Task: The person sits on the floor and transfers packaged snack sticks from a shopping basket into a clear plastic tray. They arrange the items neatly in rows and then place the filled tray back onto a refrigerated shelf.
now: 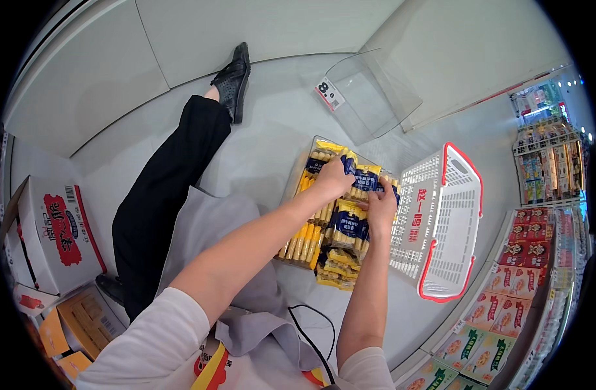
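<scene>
A shallow clear tray (286, 195) on the floor in front of me holds rows of yellow-and-blue snack packets (350, 223) with pale sticks showing through their windows. My left hand (333, 179) reaches over the tray's far middle, its fingers curled on a packet (348, 160). At the tray's right side, my right hand (381, 209) has thumb and fingers closed around the edge of another packet (366, 181). The fingertips of both hands are partly hidden. Several more packets (337, 268) are stacked at the near end of the tray.
Right of the tray, a white plastic basket (411, 221) with red trim lies on its side. A clear acrylic bin (376, 97) with a price tag stands beyond. My outstretched leg (168, 175) and cartons (57, 237) are on the left; shelves of boxed goods (486, 325) line the right.
</scene>
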Demonstrator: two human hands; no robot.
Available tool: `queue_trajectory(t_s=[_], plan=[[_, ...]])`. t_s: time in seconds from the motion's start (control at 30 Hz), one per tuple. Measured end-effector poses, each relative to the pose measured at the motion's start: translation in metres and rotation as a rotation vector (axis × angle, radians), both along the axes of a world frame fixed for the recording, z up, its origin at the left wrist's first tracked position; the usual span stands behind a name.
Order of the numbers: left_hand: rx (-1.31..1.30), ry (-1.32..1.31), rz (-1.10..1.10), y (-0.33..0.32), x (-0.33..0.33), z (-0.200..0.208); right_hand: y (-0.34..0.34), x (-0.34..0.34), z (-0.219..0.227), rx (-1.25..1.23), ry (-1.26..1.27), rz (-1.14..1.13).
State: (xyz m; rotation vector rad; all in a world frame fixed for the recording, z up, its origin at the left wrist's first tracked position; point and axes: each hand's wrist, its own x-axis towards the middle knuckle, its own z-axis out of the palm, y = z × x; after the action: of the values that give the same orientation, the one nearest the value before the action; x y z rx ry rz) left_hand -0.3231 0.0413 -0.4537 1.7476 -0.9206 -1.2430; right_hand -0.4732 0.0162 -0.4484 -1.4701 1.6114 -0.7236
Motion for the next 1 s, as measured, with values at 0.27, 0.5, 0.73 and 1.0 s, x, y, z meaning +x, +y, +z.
queue_trajectory(t_s=[0.27,0.5,0.73,1.0], plan=[[-0.125,0.301,0.156,0.011,-0.009,-0.014,0.007,-0.011,0.025,-0.101,-0.059,-0.119],[-0.051,-0.014,0.002,-0.007,-0.031,-0.032,0.012,-0.009,0.017,-0.145,0.200,0.005],[0.019,-0.206,-0.129,0.005,-0.023,-0.012,0.007,-0.014,0.026,-0.313,0.559,0.122],[-0.017,-0.248,-0.169,0.005,-0.023,-0.012,0.003,-0.040,0.025,-0.151,0.519,0.000]])
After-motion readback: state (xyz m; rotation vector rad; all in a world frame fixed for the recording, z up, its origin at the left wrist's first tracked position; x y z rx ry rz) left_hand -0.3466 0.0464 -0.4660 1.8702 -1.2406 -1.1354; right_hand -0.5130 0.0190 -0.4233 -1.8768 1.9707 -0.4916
